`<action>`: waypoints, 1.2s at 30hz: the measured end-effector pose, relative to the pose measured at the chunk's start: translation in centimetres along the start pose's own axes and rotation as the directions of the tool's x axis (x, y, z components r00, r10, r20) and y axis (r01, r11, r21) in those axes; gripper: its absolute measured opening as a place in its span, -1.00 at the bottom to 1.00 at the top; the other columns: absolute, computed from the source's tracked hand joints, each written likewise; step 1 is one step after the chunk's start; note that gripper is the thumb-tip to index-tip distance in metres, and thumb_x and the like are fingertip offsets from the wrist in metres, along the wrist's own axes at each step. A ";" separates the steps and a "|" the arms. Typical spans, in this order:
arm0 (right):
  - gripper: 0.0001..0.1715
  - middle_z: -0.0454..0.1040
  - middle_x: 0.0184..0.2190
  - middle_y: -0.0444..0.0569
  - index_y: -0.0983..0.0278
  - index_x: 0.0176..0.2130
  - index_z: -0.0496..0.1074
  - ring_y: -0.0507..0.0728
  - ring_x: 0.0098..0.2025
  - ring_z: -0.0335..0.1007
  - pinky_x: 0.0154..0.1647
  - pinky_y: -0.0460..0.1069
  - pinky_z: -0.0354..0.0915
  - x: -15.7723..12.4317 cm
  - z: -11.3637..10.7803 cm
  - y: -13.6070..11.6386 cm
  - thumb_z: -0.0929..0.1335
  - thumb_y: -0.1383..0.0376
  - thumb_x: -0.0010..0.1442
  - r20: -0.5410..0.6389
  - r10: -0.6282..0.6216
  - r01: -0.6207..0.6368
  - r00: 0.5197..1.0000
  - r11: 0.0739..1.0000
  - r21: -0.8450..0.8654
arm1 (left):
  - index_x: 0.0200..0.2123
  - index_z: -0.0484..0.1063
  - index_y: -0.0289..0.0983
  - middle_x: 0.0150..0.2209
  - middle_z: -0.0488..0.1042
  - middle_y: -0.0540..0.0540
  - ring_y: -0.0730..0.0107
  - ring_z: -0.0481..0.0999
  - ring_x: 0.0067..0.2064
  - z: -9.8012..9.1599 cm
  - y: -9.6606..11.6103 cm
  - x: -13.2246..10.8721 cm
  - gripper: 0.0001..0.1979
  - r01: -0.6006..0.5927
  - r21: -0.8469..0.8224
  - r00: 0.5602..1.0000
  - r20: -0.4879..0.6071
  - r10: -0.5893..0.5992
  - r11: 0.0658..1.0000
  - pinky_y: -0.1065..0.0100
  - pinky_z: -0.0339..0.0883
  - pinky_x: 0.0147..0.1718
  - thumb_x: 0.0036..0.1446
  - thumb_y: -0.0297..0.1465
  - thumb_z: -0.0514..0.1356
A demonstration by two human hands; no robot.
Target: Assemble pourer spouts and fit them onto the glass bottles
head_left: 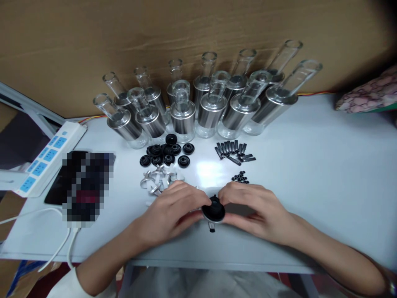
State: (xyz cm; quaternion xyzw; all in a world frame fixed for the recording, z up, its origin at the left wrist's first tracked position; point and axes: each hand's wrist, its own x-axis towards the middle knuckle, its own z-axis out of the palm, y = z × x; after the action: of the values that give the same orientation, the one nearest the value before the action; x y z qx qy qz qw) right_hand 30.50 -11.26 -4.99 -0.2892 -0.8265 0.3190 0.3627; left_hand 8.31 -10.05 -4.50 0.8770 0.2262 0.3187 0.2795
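Observation:
Between my two hands, near the front of the white table, is a round black cap (214, 211) with a metallic-looking rim and a small dark tab sticking out below it. My left hand (175, 209) pinches its left side between thumb and fingers. On the opposite side, my right hand (257, 209) grips the rim the same way. Just past my left hand lie silver metal caps with white tabs (158, 179), partly hidden by it. Beyond those are several black round caps (169, 155). Small black rings (241, 178) lie past my right hand, with short black strips (232, 149) farther back.
Two rows of clear glass bottles with metal sleeves and long necks (182, 116) stand along the cardboard wall (155, 25). On the left are a white power strip (46, 159) and phone-like devices with white cables (71, 244). A patterned bundle (369, 93) sits at back right.

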 end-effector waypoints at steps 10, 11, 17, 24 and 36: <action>-0.89 0.48 -0.38 -0.10 0.24 -0.16 0.32 -0.01 -0.39 0.42 -0.34 -0.16 0.35 -0.2 0.0 -0.2 0.31 0.33 0.26 0.099 0.044 -0.051 0.994 0.997 0.060 | -0.24 0.27 -0.29 -0.32 0.45 -0.09 0.39 0.43 -0.25 0.0 0.2 0.0 -0.90 0.077 -0.054 0.995 0.061 -0.073 0.996 0.34 0.32 -0.22 0.27 -0.37 0.07; -0.89 0.48 -0.38 -0.10 0.24 -0.16 0.32 -0.02 -0.39 0.42 -0.34 -0.16 0.35 -0.2 0.0 -0.2 0.31 0.33 0.26 0.100 0.047 -0.053 0.994 0.997 0.060 | -0.22 0.27 -0.28 -0.31 0.46 -0.09 0.39 0.43 -0.24 0.0 0.2 0.0 -0.90 0.068 -0.061 0.996 0.060 -0.064 0.996 0.35 0.32 -0.21 0.28 -0.37 0.07; -0.89 0.48 -0.42 -0.10 0.25 -0.20 0.35 -0.02 -0.41 0.42 -0.37 -0.17 0.34 -0.1 -0.2 -0.5 0.27 0.28 0.30 0.107 0.065 -0.072 0.992 0.996 0.054 | -0.17 0.29 -0.30 -0.30 0.49 -0.11 0.38 0.46 -0.26 -0.1 0.3 0.1 -0.90 0.012 -0.065 1.000 0.019 -0.011 0.998 0.35 0.35 -0.21 0.27 -0.40 0.08; -0.87 0.48 -0.42 -0.09 0.27 -0.18 0.36 -0.01 -0.42 0.40 -0.39 -0.16 0.33 0.0 -0.3 -0.4 0.25 0.29 0.30 0.114 0.052 -0.057 0.992 0.998 0.040 | -0.19 0.31 -0.31 -0.31 0.50 -0.12 0.38 0.48 -0.29 0.1 0.2 -0.1 -0.91 -0.007 -0.062 1.000 -0.024 0.006 0.998 0.33 0.39 -0.23 0.23 -0.43 0.12; -0.94 0.47 -0.41 -0.08 0.27 -0.20 0.33 -0.01 -0.41 0.40 -0.38 -0.16 0.33 0.1 -0.4 -0.7 0.28 0.36 0.27 0.153 0.065 -0.079 0.986 0.993 0.090 | -0.21 0.31 -0.35 -0.32 0.50 -0.14 0.36 0.49 -0.27 0.3 0.1 -0.2 -0.82 -0.034 -0.049 0.999 -0.018 0.033 0.998 0.31 0.38 -0.23 0.20 -0.35 0.18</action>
State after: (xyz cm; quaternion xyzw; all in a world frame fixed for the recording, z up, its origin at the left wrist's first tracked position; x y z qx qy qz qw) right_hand 30.55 -11.49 -4.22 -0.2764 -0.8241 0.3921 0.3011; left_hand 8.41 -10.34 -4.70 0.8708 0.2059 0.3363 0.2935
